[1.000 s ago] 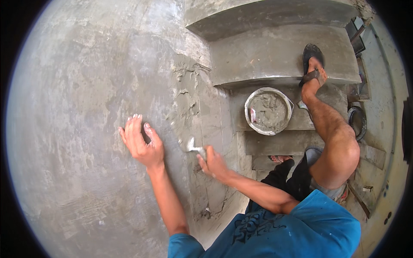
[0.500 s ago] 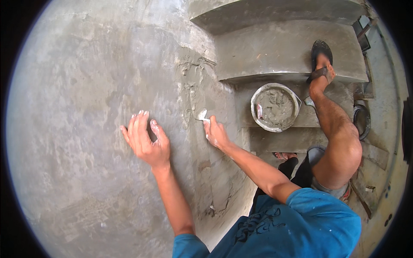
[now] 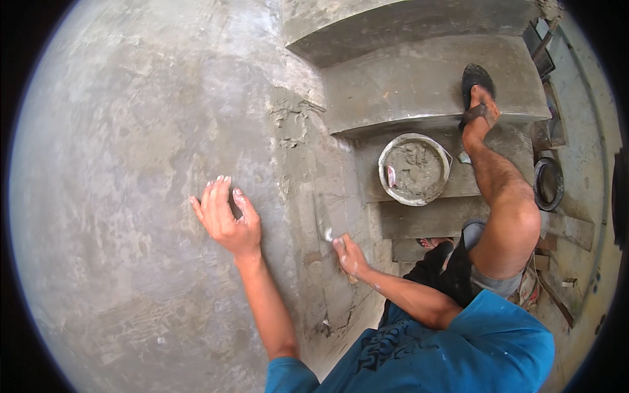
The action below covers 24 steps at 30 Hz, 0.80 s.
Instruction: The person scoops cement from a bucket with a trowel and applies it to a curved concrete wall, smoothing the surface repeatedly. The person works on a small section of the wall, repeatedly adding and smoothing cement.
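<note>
The right grip (image 3: 352, 257) is clenching the handle of a small trowel (image 3: 329, 234), whose blade is blurring against the grey wall (image 3: 131, 216), near a rough strip of mortar (image 3: 291, 126); the fingers are wrapping close behind the blade, probably for firmer control of its angle. The left grip (image 3: 230, 224) is holding nothing: its palm is facing the wall with the fingers spreading and slightly curving, seemingly for steadying the leaning person, though how firmly it is pressing I cannot tell. To the right, a round bucket (image 3: 382, 171) of wet mortar (image 3: 419, 167) is standing on a lower step (image 3: 465, 185), apparently for easy reach from the trowel's side. A sandalled foot (image 3: 482, 98) is resting on the higher step (image 3: 393, 85), likely widening the stance.
</note>
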Tool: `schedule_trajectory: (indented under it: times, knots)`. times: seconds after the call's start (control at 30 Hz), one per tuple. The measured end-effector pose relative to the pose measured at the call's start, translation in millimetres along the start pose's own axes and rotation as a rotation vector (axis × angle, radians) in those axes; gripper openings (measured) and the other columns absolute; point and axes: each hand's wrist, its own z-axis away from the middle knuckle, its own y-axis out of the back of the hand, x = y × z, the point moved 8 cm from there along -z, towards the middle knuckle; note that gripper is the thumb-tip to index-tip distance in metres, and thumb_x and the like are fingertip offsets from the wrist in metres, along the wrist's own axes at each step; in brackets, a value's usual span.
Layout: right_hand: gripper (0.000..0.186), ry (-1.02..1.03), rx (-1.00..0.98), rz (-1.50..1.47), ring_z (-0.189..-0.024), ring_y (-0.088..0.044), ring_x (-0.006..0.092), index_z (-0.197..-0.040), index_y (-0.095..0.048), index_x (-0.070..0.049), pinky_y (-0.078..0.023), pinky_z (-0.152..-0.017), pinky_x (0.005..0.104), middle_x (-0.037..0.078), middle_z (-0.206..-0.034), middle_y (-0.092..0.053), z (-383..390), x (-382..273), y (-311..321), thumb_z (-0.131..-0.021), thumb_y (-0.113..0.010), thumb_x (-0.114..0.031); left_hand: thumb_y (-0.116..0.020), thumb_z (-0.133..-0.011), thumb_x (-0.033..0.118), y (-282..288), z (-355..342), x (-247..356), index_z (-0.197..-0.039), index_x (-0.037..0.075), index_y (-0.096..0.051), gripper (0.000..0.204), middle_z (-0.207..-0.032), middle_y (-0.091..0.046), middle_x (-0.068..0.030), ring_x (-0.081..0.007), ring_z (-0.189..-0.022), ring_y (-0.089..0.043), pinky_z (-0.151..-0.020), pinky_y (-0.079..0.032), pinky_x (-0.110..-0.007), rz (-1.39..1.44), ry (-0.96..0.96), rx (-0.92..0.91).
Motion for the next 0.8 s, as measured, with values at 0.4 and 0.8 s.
schedule_trajectory:
  times: [0.4, 0.8]
  knots:
    - [0.038, 0.073, -0.073, -0.378, -0.049, -0.053, 0.0164, -0.103, -0.045, -0.009, -0.049, -0.040, 0.0396, 0.005, -0.074, -0.051, -80, -173, 6, -0.113, -0.048, -0.045, -0.070, -0.090, 0.005, 1, 3, -1, -0.118, 0.009, -0.076, 0.029, -0.119, -0.077, -0.0066, -0.0288, -0.120, -0.069, -0.124, -0.035, -0.056, 0.045, 0.010, 0.005]
    - [0.040, 0.569, 0.044, 0.204, -0.061, -0.061, 0.0437, -0.108, -0.045, -0.002, -0.050, -0.060, 0.0533, 0.022, -0.067, -0.055, -6, -116, -15, -0.112, -0.052, -0.040, -0.070, -0.092, 0.006, -3, -1, 0, -0.118, 0.007, -0.077, 0.027, -0.118, -0.078, -0.0071, -0.0300, -0.120, -0.070, -0.123, -0.038, -0.056, 0.013, -0.012, 0.007]
